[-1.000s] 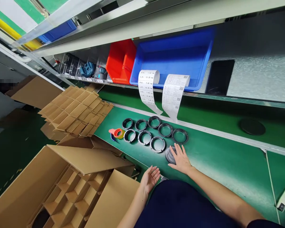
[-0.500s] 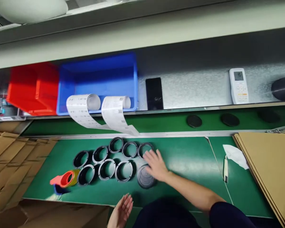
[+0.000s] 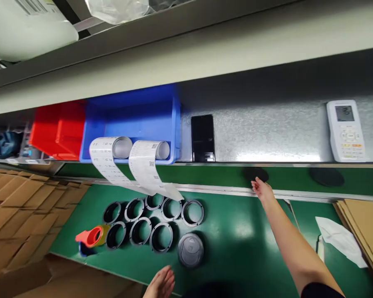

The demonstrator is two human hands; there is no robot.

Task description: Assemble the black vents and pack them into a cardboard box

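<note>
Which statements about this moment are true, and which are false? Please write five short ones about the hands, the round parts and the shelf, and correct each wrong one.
1. The right hand is at a dark disc behind the pale rail. True.
2. The left hand holds a phone. False: no object shows in it; the phone lies on the shelf.
3. Two paper strips hang out of the blue bin. True.
4. The white remote lies left of the blue bin. False: it lies to the right, beyond the phone.
5. All round parts in front of the rail are open rings. False: eight are open rings, but one round part shows a closed face.
</note>
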